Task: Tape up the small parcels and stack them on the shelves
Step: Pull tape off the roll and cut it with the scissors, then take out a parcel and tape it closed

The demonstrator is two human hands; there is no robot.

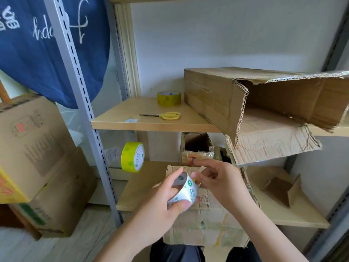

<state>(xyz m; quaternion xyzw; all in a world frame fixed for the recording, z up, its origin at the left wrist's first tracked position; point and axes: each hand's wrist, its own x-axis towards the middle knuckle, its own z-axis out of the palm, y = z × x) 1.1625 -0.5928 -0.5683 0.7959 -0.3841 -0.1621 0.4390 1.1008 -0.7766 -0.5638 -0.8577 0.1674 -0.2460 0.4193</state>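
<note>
Though half hidden by both hands (162,197), tape roll (184,191) over parcel (207,224).

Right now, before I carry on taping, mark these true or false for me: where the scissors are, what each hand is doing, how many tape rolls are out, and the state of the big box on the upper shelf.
1. The yellow scissors lie on the upper shelf. True.
2. The left hand holds a tape roll. True.
3. The right hand is gripping the scissors. False: its fingers are at the roll's edge, and the scissors lie untouched.
4. Only one tape roll is in view. False: a second roll lies on the upper shelf and a third stands below it.
5. The big box is sealed shut. False: its end is torn open.
</note>
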